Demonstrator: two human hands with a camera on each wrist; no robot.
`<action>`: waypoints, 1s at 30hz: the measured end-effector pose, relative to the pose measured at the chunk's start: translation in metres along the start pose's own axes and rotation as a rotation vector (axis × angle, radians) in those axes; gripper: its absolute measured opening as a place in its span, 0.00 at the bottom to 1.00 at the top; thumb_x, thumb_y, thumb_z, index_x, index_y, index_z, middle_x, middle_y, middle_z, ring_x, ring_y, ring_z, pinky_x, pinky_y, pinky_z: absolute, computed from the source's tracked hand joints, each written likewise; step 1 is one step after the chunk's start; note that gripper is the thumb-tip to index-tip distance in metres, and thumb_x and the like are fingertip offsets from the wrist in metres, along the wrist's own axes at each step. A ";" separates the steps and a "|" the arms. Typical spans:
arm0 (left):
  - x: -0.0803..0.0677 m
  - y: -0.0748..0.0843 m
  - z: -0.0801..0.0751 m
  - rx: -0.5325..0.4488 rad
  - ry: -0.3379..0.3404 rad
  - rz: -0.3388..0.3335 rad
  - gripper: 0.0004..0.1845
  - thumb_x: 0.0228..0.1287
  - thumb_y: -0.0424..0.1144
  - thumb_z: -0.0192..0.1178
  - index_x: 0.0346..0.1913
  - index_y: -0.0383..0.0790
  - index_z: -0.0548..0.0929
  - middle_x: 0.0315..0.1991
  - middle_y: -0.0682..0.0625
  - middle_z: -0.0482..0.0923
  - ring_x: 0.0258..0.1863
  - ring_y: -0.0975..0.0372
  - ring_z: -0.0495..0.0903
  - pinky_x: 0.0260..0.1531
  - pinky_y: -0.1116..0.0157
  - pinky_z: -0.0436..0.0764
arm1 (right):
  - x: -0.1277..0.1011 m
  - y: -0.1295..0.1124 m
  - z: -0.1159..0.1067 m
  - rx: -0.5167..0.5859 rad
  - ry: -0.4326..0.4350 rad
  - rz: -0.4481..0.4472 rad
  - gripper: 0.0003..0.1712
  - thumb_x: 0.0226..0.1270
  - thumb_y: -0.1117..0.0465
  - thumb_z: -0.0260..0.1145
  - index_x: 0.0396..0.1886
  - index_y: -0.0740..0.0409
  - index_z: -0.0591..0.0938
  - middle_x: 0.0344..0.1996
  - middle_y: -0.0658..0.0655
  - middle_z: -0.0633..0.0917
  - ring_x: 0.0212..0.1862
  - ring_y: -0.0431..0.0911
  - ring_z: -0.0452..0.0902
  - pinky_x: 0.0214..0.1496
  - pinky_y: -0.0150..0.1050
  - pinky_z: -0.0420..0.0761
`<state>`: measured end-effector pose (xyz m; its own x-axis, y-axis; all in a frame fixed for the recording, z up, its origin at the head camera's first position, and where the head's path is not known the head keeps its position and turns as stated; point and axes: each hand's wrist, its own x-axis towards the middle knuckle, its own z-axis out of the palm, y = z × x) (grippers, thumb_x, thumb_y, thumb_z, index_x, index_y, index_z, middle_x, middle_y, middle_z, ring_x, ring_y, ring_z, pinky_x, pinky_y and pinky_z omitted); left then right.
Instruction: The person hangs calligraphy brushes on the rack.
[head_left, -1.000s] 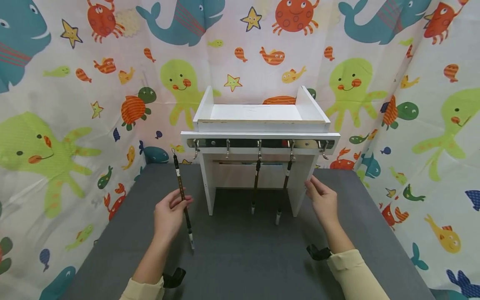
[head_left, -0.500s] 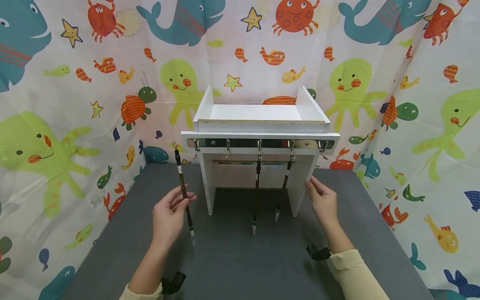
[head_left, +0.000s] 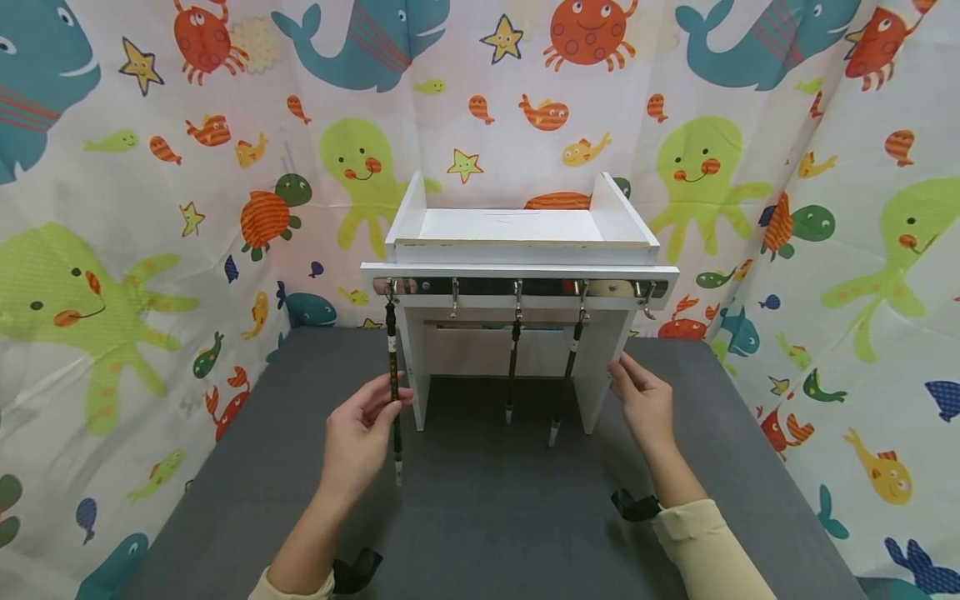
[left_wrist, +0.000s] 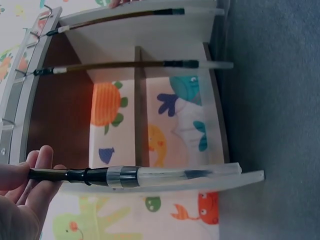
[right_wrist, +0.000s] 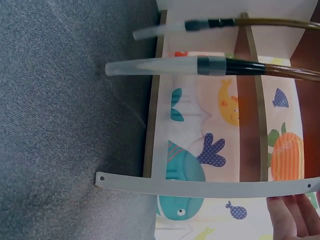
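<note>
My left hand (head_left: 363,433) pinches a dark calligraphy brush (head_left: 393,362) by its handle, left of the white shelf. The brush stands upright, its top loop level with the leftmost hook (head_left: 389,292); whether the loop is over the hook is too small to tell. In the left wrist view its capped tip (left_wrist: 190,173) shows a clear cover. My right hand (head_left: 643,404) touches the outer side of the shelf's right leg with its fingertips. Two more brushes hang from hooks: a middle brush (head_left: 513,367) and a right brush (head_left: 568,375).
The white shelf (head_left: 525,254) stands on a grey table (head_left: 510,533) and carries a metal hook rail along its front. A bare hook (head_left: 454,297) lies between the left and middle brushes; another hook (head_left: 647,298) is at the right end. A sea-animal curtain (head_left: 480,100) surrounds the table.
My left hand has moved right with its brush, bringing the top loop from beside the shelf to the leftmost hook. The hanging brushes sway slightly. My right hand stays put.
</note>
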<state>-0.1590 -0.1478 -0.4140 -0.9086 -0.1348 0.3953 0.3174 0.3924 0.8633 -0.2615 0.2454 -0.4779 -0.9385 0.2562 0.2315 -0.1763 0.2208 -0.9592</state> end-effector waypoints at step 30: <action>-0.008 -0.003 0.031 0.047 -0.079 0.017 0.19 0.66 0.25 0.64 0.58 0.42 0.85 0.40 0.52 0.89 0.41 0.63 0.89 0.38 0.69 0.83 | 0.001 0.001 0.000 -0.023 0.015 0.017 0.29 0.71 0.40 0.64 0.67 0.46 0.80 0.62 0.56 0.82 0.54 0.39 0.85 0.53 0.35 0.81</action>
<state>-0.1615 -0.1199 -0.4294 -0.9223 -0.0568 0.3823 0.3213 0.4370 0.8401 -0.2627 0.2455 -0.4785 -0.9367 0.2742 0.2179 -0.1534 0.2382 -0.9590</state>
